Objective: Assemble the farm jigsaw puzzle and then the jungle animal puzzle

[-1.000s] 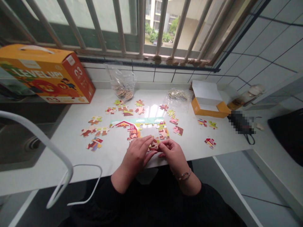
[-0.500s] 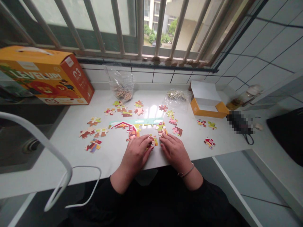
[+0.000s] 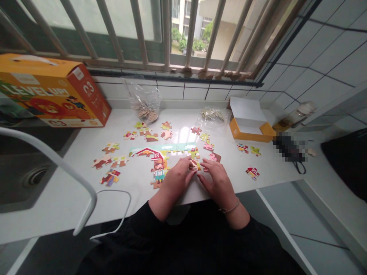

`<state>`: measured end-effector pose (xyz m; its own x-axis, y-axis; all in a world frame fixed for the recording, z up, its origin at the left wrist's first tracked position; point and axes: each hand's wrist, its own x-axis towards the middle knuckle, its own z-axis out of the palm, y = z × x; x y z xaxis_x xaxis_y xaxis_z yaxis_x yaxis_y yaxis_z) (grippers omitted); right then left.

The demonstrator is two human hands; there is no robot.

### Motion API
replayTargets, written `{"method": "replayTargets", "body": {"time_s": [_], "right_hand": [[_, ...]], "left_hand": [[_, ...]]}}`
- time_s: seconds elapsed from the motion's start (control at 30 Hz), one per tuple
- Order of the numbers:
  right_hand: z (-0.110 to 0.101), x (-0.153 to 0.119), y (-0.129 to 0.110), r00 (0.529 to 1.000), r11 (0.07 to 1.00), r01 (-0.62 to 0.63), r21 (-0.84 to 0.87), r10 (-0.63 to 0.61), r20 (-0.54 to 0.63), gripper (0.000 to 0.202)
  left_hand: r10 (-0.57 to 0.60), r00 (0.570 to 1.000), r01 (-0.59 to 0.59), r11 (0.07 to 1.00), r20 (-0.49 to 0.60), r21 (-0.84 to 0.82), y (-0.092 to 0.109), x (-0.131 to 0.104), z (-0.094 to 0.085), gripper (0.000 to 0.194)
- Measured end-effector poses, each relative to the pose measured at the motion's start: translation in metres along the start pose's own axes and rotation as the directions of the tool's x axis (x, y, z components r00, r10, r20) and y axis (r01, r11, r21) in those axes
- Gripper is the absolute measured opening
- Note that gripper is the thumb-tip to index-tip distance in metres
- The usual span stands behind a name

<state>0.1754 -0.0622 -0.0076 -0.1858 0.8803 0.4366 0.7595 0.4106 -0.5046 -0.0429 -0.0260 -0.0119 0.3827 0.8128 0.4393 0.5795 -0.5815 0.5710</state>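
Observation:
My left hand (image 3: 178, 178) has its fingertips on a small puzzle piece (image 3: 195, 165) at the lower right of a partly joined puzzle. Beside that piece, my right hand (image 3: 216, 176) rests on the counter with its fingers apart and nothing in them. The joined puzzle strip (image 3: 172, 148) runs from a red barn roof on the left to a green part on the right. Below the roof, a figure with a teal outfit (image 3: 158, 173) shows to the left of my left hand. Pink pieces (image 3: 214, 157) lie just beyond my right fingers.
Loose pieces (image 3: 110, 177) lie on the left, others (image 3: 252, 172) on the right. Behind are an orange box (image 3: 88, 95), two plastic bags (image 3: 146, 109) and an open carton (image 3: 252, 131). A white cable (image 3: 51, 152) curves over the left front.
My left hand has moved right with the small piece, uncovering the teal-clad figure. My right hand has shifted slightly right, and its fingers have come away from the puzzle's right side.

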Motion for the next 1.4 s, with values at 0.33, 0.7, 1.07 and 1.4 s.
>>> {"method": "replayTargets", "body": {"time_s": [0.33, 0.7, 1.07, 1.4], "right_hand": [[0.008, 0.012, 0.018, 0.997, 0.993, 0.078, 0.093, -0.079, 0.009, 0.031], [0.021, 0.02, 0.023, 0.977, 0.977, 0.199, -0.075, -0.204, -0.069, 0.03], [0.006, 0.017, 0.026, 0.973, 0.964, 0.229, -0.134, -0.227, 0.035, 0.032], [-0.025, -0.027, 0.019, 0.988, 0.969, 0.095, -0.227, -0.063, 0.144, 0.035]], "left_hand": [[0.047, 0.998, -0.047, 0.999, 0.04, -0.002, -0.001, -0.005, -0.001, 0.029], [-0.044, 0.984, 0.019, 0.989, 0.17, 0.144, 0.008, -0.004, -0.003, 0.045], [-0.064, 0.966, 0.007, 0.976, 0.251, 0.22, 0.014, -0.005, -0.005, 0.045], [-0.061, 0.96, -0.024, 0.955, 0.273, 0.297, 0.018, -0.004, -0.005, 0.049]]}}
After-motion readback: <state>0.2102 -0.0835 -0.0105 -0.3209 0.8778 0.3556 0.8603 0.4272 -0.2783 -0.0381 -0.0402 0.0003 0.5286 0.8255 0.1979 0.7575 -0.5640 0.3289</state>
